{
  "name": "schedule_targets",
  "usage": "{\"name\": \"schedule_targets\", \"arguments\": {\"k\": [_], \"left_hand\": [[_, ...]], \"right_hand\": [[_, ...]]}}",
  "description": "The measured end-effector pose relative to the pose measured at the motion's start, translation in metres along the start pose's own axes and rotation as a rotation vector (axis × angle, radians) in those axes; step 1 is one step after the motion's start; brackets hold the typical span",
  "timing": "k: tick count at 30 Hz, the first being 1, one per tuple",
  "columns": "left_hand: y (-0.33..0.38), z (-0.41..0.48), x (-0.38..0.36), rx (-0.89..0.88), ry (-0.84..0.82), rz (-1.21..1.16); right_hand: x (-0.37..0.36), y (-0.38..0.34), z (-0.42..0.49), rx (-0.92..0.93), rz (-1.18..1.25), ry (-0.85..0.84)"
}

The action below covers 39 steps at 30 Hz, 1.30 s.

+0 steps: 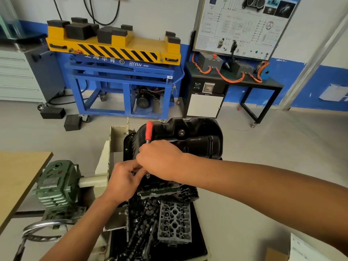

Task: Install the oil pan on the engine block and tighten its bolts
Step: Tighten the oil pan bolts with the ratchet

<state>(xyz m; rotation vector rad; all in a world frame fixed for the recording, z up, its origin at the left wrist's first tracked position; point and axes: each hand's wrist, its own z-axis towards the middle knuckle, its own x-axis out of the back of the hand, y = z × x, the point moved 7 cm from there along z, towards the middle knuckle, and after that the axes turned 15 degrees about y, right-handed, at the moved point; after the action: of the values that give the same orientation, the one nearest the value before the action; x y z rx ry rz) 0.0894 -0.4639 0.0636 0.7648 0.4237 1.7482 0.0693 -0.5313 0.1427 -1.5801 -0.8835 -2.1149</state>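
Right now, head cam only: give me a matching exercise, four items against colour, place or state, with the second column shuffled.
Things:
1. oil pan
2. driver
3. gearbox
4. cylinder head

Descriptions:
a. green, far left
b. bare grey metal, nearest the camera
c. red handle, shaft gripped by the right hand
d. black, furthest of the four from the camera

Pairs: 1-d, 2-c, 3-a, 4-b

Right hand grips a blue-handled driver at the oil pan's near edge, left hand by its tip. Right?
Driver has a red handle, not blue (head view). Rest holds: right hand grips it at the near edge of the oil pan, left hand by its tip.
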Motion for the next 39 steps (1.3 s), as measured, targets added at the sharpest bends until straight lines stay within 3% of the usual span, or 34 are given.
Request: {"name": "schedule_targets", "arguments": {"k": [12, 16, 22, 30, 39], "left_hand": [[-0.012, -0.004, -0.001, 0.147, -0.117, -0.027], [-0.015, -0.003, -0.005, 0.174, -0.170, -0.039], [-0.009, -0.004, -0.008, 0.144, -0.053, -0.053], [-0.012, -0.005, -0.017, 0.121, 0.061, 0.011], [-0.008, -0.002, -0.019, 0.126, 0.017, -0.046]], "right_hand": [[-0.015, 0.013, -0.005, 0.373, 0.084, 0.014], [-0.013, 0.019, -0.004, 0.386, -0.009, -0.036], [-0.005, 0.022, -0.002, 0.177, -0.067, -0.082], [-0.017, 0.039, -0.026, -0.565, 0.580, -0.124], [-0.015, 0.040, -0.012, -0.394, 0.311, -0.197]]}}
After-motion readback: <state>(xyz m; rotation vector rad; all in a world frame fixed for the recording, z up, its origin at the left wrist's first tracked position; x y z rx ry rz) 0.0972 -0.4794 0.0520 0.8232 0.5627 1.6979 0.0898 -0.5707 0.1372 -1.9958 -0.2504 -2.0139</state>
